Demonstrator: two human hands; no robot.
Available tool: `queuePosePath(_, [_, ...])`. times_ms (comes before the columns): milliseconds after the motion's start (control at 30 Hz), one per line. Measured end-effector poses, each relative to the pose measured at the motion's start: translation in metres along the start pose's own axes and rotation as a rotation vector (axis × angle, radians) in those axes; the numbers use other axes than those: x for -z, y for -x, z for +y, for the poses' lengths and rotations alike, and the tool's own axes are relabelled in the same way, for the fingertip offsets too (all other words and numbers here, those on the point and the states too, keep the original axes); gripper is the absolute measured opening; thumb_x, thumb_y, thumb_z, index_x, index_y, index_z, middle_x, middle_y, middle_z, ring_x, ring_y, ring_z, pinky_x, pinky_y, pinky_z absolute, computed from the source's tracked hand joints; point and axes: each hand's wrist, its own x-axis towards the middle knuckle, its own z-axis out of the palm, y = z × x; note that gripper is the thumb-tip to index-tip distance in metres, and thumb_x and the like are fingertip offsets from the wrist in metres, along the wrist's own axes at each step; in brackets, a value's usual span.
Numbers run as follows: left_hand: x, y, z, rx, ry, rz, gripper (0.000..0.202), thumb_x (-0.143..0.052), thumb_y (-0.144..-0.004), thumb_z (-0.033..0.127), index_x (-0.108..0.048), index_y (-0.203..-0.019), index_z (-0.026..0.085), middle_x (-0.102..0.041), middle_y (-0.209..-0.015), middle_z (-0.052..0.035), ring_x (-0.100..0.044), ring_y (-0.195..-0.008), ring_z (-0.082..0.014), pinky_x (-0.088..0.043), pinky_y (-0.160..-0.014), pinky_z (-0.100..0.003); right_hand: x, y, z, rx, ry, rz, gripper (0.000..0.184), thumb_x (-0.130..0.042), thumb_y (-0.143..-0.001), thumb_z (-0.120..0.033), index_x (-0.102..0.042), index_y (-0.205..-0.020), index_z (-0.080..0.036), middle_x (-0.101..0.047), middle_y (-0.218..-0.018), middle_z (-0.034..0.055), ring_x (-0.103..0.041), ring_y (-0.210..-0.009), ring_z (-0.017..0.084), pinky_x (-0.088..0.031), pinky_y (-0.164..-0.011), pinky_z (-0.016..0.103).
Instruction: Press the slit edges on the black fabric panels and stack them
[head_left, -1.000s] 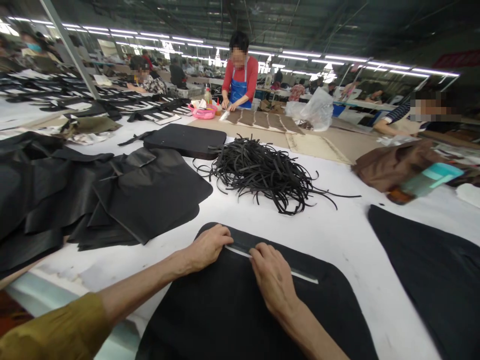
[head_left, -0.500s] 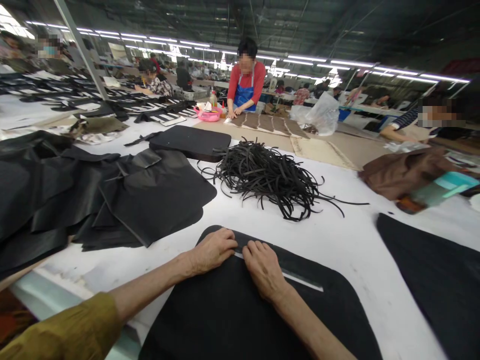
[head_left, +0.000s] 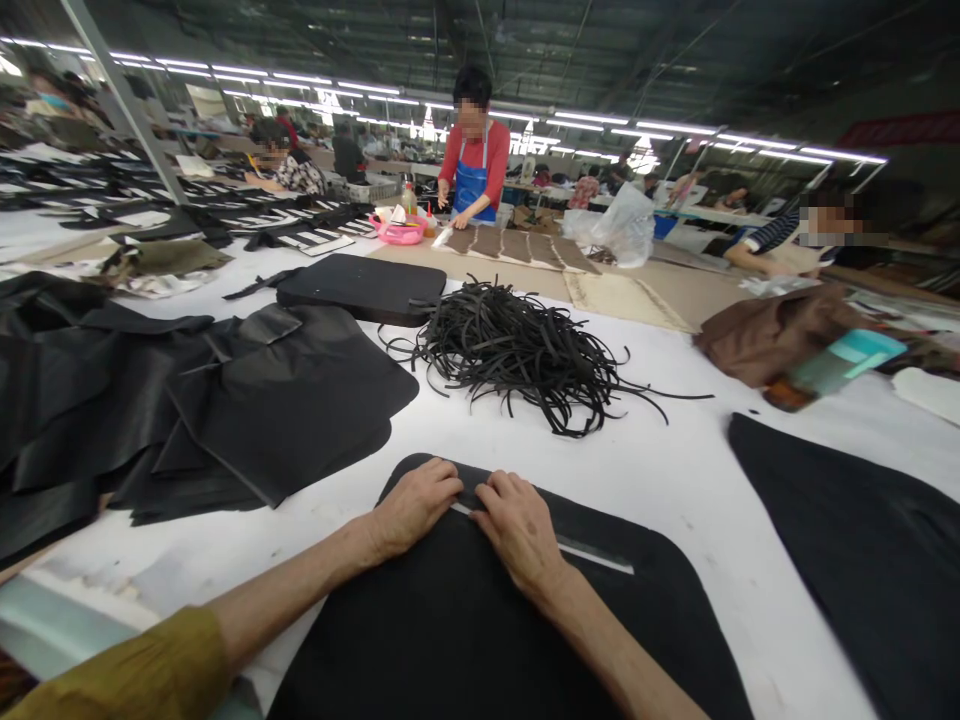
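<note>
A black sheet panel (head_left: 465, 640) with rounded corners lies flat on the white table in front of me. Near its far edge runs a narrow white line (head_left: 600, 558), with a slightly shiny dark band beside it; whether the white is a slot or tape I cannot tell. My left hand (head_left: 420, 503) is closed at the left end of this line, fingers curled on the panel. Close to its right, my right hand (head_left: 523, 530) bends its fingers over the same line and covers the middle of it. Both sets of fingertips are partly hidden.
Beyond the panel lies a tangled heap of black strips (head_left: 525, 345), beside a stack of black panels (head_left: 364, 285). Black sheets (head_left: 285, 400) spread at left. Another black panel (head_left: 855, 530), a bottle (head_left: 840, 370) and brown fabric (head_left: 772, 330) are at right. A co-worker (head_left: 474, 165) stands opposite.
The view has turned slightly right, so the table's contents sit further left. Both my hands stay at the white line, with the right hand slightly shifted. The co-worker opposite has lifted one hand.
</note>
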Motion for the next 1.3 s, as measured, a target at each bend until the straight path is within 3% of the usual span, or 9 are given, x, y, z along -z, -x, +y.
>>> queuePosePath(100, [0.000, -0.003, 0.001, 0.006, 0.009, -0.008, 0.018, -0.038, -0.088, 0.015, -0.057, -0.086, 0.017, -0.052, -0.091, -0.0024, -0.044, -0.085, -0.0131, -0.041, -0.074, -0.025, -0.005, 0.003, 0.000, 0.004, 0.049, 0.027, 0.010, -0.062, -0.080, -0.023, -0.054, -0.085, -0.021, -0.053, -0.089, 0.0018, -0.046, -0.082, 0.019, -0.035, -0.070, 0.031])
queuePosePath(267, [-0.001, -0.006, 0.001, 0.008, -0.013, -0.044, 0.018, -0.039, -0.087, 0.015, -0.057, -0.086, 0.018, -0.052, -0.087, -0.0017, -0.045, -0.082, -0.0130, -0.040, -0.072, -0.025, -0.005, 0.012, 0.010, 0.015, 0.130, 0.044, 0.003, -0.053, -0.085, -0.019, -0.054, -0.083, -0.020, -0.052, -0.085, 0.0026, -0.045, -0.080, 0.019, -0.033, -0.069, 0.032])
queuePosePath(500, [0.003, -0.008, 0.009, -0.005, -0.076, -0.073, 0.013, -0.047, -0.086, 0.025, -0.055, -0.094, 0.020, -0.052, -0.092, -0.0024, -0.045, -0.086, -0.0156, -0.039, -0.074, -0.028, -0.003, 0.021, 0.018, -0.023, 0.081, 0.051, 0.009, -0.049, -0.087, -0.017, -0.056, -0.083, -0.020, -0.053, -0.083, 0.0027, -0.046, -0.079, 0.018, -0.035, -0.070, 0.030])
queuePosePath(667, [0.000, -0.012, 0.012, -0.016, -0.113, -0.089, 0.017, -0.038, -0.089, 0.022, -0.055, -0.085, 0.019, -0.052, -0.086, -0.0023, -0.044, -0.080, -0.0150, -0.037, -0.070, -0.027, -0.005, 0.018, 0.018, -0.042, 0.052, 0.052, 0.008, -0.051, -0.085, -0.015, -0.056, -0.083, -0.020, -0.054, -0.084, 0.0025, -0.047, -0.080, 0.018, -0.036, -0.071, 0.030])
queuePosePath(967, [0.000, -0.013, 0.004, 0.051, 0.071, -0.056, 0.009, -0.048, -0.083, 0.016, -0.054, -0.089, 0.021, -0.054, -0.093, 0.0004, -0.048, -0.089, -0.0130, -0.040, -0.078, -0.024, 0.012, 0.051, 0.044, -0.202, -0.201, 0.019, 0.011, -0.050, -0.085, -0.012, -0.054, -0.090, -0.020, -0.054, -0.090, 0.0022, -0.048, -0.087, 0.018, -0.040, -0.078, 0.030])
queuePosePath(1100, [0.000, -0.016, 0.004, 0.088, 0.191, -0.088, 0.013, -0.048, -0.081, 0.012, -0.055, -0.086, 0.021, -0.053, -0.094, 0.0010, -0.048, -0.091, -0.0126, -0.040, -0.080, -0.024, 0.018, 0.066, 0.054, -0.254, -0.263, 0.022, 0.009, -0.050, -0.085, -0.012, -0.053, -0.085, -0.021, -0.053, -0.087, 0.0008, -0.049, -0.086, 0.017, -0.040, -0.077, 0.029])
queuePosePath(1300, [0.000, -0.025, 0.009, 0.007, 0.122, -0.117, 0.013, -0.047, -0.083, 0.014, -0.054, -0.091, 0.022, -0.053, -0.097, 0.0001, -0.046, -0.092, -0.0140, -0.039, -0.081, -0.026, 0.015, 0.066, 0.058, -0.256, -0.283, 0.013, 0.010, -0.049, -0.086, -0.015, -0.052, -0.079, -0.021, -0.053, -0.085, 0.0009, -0.050, -0.084, 0.016, -0.040, -0.075, 0.029])
